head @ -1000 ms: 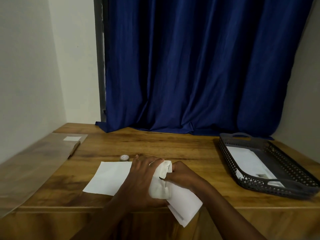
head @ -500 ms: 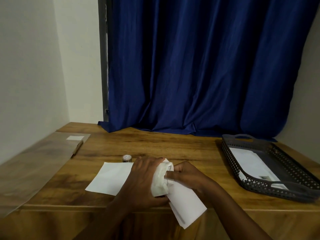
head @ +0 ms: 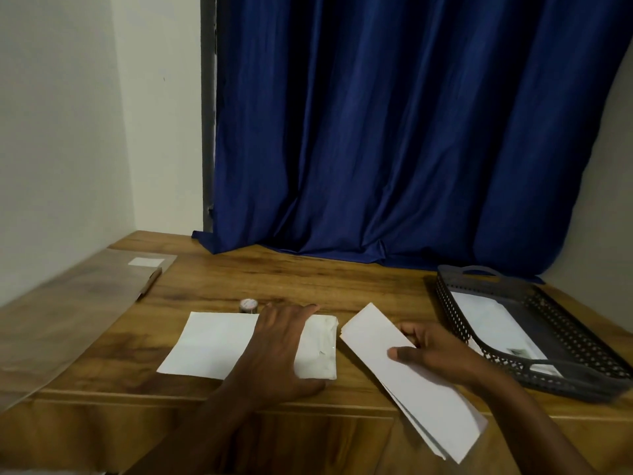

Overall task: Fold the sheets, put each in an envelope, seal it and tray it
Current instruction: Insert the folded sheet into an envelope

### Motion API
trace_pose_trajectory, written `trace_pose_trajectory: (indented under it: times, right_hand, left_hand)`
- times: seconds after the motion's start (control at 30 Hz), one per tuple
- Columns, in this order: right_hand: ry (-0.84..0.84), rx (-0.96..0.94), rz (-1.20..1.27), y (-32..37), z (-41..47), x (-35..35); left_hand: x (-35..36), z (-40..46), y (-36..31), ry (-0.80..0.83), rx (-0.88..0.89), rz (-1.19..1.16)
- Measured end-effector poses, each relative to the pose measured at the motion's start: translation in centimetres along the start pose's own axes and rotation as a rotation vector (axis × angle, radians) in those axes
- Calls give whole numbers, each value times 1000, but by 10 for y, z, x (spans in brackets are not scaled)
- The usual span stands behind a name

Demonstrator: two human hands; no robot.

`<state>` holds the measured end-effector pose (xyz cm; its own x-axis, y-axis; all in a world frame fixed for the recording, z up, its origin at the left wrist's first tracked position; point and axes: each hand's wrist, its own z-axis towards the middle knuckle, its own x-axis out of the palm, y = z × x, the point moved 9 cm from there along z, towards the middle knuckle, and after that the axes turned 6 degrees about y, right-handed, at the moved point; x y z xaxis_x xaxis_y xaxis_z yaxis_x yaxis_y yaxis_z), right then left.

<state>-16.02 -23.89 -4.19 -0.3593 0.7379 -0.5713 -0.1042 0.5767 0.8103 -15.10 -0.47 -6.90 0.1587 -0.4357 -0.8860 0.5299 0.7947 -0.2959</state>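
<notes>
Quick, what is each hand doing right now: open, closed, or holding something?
Left hand: open, fingers flat, pressing on the envelope.
Right hand: holds the folded sheet, thumb on top, fingers beneath.

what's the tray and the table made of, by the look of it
Tray: probably dark grey plastic, matte, its walls pierced with a regular moulded lattice. Table: wood or a wood-look laminate, brown grain with a slight sheen; which one, the view leaves open.

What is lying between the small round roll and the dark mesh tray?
In the head view, between the small round roll and dark mesh tray: bare wooden tabletop.
</notes>
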Motion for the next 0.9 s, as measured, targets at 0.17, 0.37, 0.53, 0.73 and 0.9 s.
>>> trace_pose_trajectory:
  times: [0.17, 0.37, 0.53, 0.73, 0.9]
  right_hand:
    - [51, 39, 35, -22, 13, 14]
    - [18, 139, 129, -51, 29, 15]
    - [30, 171, 231, -59, 29, 16]
    - [7, 195, 209, -59, 28, 12]
    - [45, 223, 324, -53, 29, 20]
  left_hand:
    - [13, 5, 4, 166, -72, -38]
    - [37, 12, 27, 238, -108, -90]
    - [37, 9, 16, 379, -114, -87]
    - [32, 8, 10, 349, -78, -42]
    - [27, 8, 7, 293, -69, -46]
